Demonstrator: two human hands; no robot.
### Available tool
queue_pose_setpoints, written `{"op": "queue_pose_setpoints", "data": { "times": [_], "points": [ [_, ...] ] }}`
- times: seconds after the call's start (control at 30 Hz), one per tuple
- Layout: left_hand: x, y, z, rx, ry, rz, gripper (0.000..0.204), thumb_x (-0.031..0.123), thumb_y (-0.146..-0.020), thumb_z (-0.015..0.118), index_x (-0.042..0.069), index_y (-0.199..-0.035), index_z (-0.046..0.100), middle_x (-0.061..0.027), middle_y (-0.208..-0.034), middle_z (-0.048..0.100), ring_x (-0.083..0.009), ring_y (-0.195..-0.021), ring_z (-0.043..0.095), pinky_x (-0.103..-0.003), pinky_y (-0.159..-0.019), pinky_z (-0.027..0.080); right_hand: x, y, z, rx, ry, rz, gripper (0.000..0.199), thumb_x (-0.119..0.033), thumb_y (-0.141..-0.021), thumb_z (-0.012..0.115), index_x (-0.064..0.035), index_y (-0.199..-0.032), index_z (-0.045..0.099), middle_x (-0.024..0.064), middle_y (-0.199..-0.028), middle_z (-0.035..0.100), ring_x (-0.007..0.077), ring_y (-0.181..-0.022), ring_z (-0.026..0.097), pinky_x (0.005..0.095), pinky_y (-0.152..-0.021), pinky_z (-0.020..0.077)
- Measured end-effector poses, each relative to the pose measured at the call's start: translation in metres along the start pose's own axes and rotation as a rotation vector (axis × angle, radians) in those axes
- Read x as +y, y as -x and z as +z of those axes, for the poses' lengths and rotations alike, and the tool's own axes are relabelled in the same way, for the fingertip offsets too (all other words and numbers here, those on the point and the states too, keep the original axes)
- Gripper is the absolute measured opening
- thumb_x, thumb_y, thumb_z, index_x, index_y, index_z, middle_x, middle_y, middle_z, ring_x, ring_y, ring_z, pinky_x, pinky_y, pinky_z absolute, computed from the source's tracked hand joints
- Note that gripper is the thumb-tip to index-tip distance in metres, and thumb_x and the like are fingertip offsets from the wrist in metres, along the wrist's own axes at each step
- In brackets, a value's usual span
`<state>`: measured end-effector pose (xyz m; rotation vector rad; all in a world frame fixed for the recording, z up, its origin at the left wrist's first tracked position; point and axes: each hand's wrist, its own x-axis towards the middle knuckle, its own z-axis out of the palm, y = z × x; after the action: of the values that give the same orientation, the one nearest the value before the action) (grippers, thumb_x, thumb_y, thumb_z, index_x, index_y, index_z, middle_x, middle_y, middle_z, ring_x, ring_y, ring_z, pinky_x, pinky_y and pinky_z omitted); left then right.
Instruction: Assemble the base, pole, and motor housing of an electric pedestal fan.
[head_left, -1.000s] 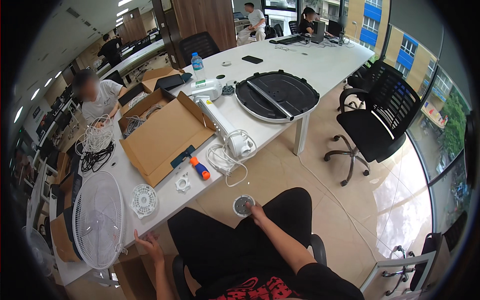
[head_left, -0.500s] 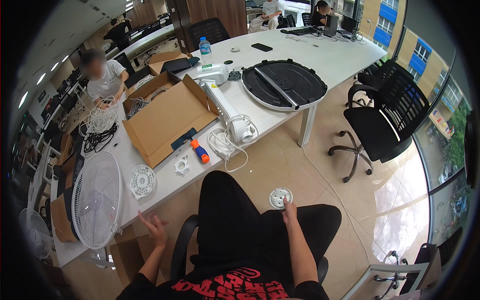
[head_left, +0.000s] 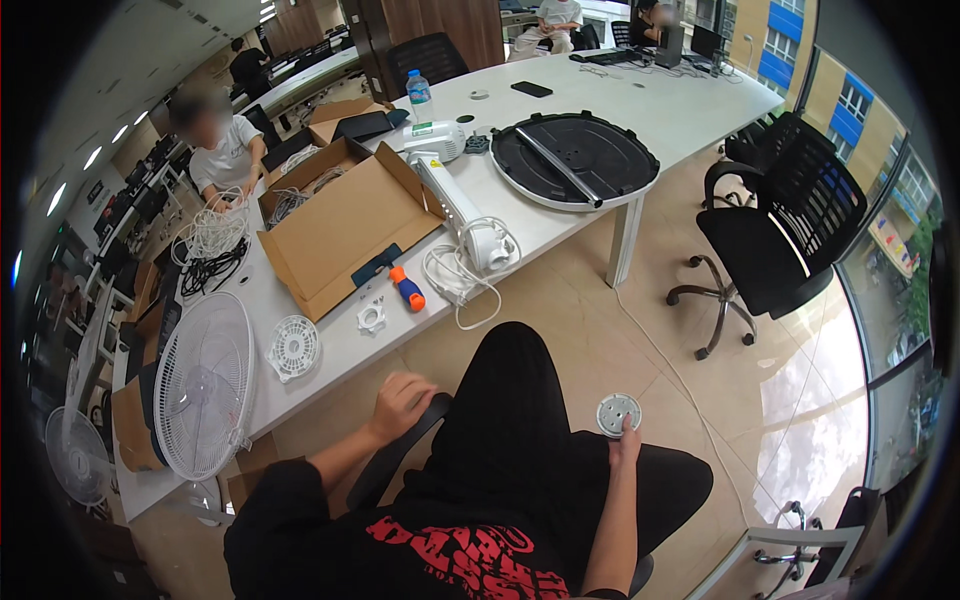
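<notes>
Above my right knee, a round white disc with several holes [head_left: 619, 414] is gripped at its lower edge by my right hand [head_left: 625, 443], thumb on top. My left hand [head_left: 402, 402] hovers over the chair's armrest, its fingers loosely bent and nothing seen in it. The table corner nearest that hand bears a white fan grille [head_left: 205, 388], a round white slotted cover [head_left: 293, 348] and a small white bracket [head_left: 371, 318]. A screwdriver with an orange and blue handle [head_left: 408, 289] lies beyond them, close to the table edge.
An open cardboard box [head_left: 350, 235], a white fan column with coiled cord [head_left: 462, 215] and a black round base with a metal tube [head_left: 600, 165] lie on the table [head_left: 400, 335]. Another person [head_left: 225, 150] sits across, handling cables. A black office chair [head_left: 780, 220] stands right.
My left hand has swung right and up from beside the table edge, its fingers less spread. The disc has shifted right in the picture with my right hand; the whole view has turned slightly.
</notes>
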<state>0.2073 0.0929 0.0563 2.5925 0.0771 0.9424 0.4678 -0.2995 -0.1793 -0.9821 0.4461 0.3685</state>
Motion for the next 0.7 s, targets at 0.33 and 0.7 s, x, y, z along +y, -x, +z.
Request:
{"op": "queue_pose_setpoints", "data": {
  "times": [0.33,0.7],
  "points": [
    [-0.029,-0.133,0.067,-0.185,-0.202,0.525,0.021,0.025,-0.088,0.081,0.011,-0.101,0.072,-0.0062,-0.118,0.064,-0.0278,-0.124,0.059,-0.045,-0.101,0.046,-0.014,0.026,-0.066,0.115,-0.118,-0.076,0.051,-0.03,-0.105,0.067,-0.0084,-0.149,0.052,0.0113,-0.139,0.062,0.0295,-0.123,0.065,0.0478,-0.099,0.0576],
    [-0.049,-0.149,0.09,-0.211,-0.299,0.602,0.019,0.01,-0.083,0.078,0.007,-0.1,0.07,-0.0081,-0.114,0.065,-0.0283,-0.126,0.06,-0.05,-0.114,0.044,-0.022,0.072,-0.129,0.287,-0.204,-0.166,0.047,-0.027,-0.109,0.061,-0.0086,-0.151,0.05,0.0154,-0.144,0.059,0.0344,-0.13,0.061,0.0552,-0.105,0.0545]
  ]
}}
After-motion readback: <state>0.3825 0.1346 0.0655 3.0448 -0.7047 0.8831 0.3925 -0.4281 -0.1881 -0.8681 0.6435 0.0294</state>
